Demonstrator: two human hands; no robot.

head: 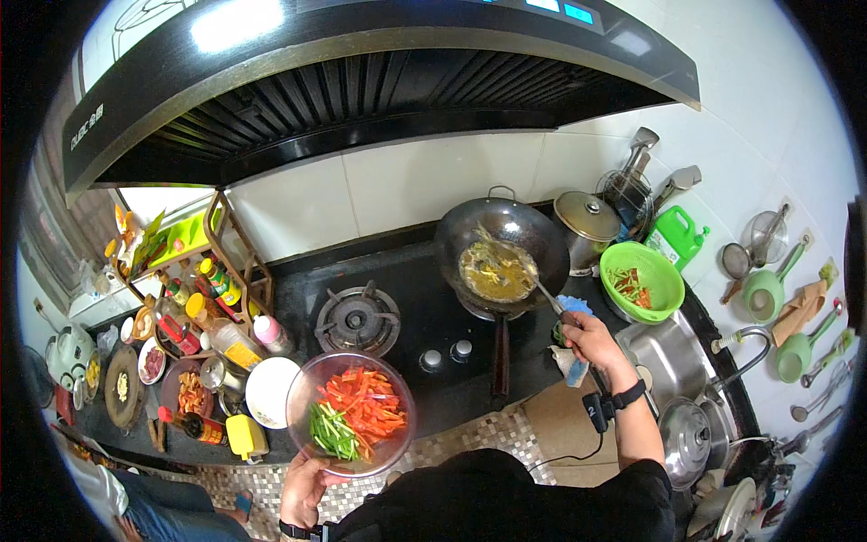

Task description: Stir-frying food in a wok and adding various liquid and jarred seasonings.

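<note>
My left hand (306, 482) grips the near rim of a clear bowl (405, 433), held up in front of the counter's edge. Sliced red peppers (366, 403) fill most of it, and cut green scallions or green peppers (333, 432) lie at its left side. My right hand (593, 342) is closed around the handle of a metal cooking utensil (550, 295). The utensil's far end dips into a dark wok (467, 234) on the right burner. Inside the wok, yellowish oil (494, 288) bubbles around pale shreds, which I cannot identify.
Left of the wok is a bare gas burner (357, 318). A white bowl (272, 393), bottles (227, 339) and a cutting board (124, 389) crowd the left counter. A lidded pot (586, 223), green colander (642, 281) and sink (667, 359) stand right. Another person's leg (169, 505) shows lower left.
</note>
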